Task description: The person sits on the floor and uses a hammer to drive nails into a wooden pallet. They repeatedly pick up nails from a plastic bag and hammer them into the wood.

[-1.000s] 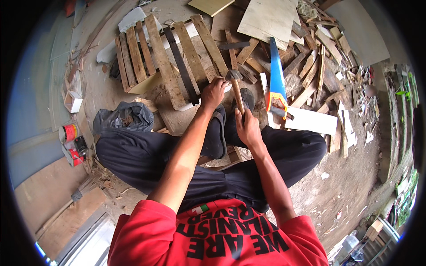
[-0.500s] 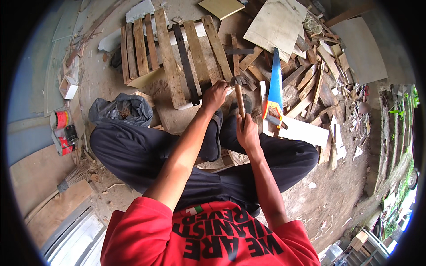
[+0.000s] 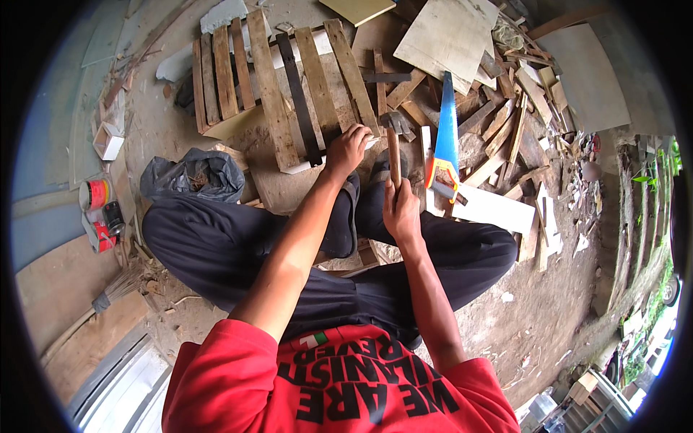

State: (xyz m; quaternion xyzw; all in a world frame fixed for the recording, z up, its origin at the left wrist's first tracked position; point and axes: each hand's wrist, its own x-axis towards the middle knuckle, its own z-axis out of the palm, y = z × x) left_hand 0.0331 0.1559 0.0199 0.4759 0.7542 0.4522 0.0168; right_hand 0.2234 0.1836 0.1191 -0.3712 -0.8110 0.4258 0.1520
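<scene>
My right hand [image 3: 401, 213] is wrapped round the wooden handle of a hammer [image 3: 394, 160], whose dark head points away from me, just right of a slatted wooden frame [image 3: 268, 94]. At the frame's near right corner, my left hand [image 3: 348, 150] is closed, its fingertips at the end of a slat and a pale strip beneath it. What they pinch, if anything, is too small to make out. The frame has several brown slats and one dark slat [image 3: 300, 101]. Beyond my shoes, it rests on the ground in front of me.
A blue-bladed handsaw [image 3: 447, 137] lies right of the hammer, by a white board [image 3: 494, 209]. Scrap wood [image 3: 516, 137] is heaped at the right under a pale panel [image 3: 447, 36]. A grey plastic bag [image 3: 193, 177] sits left of the frame, with red cans [image 3: 94, 195] farther left.
The hammer head has moved slightly away and to the right from the frame's corner, and its handle stands straighter in view. My left hand stays at the corner.
</scene>
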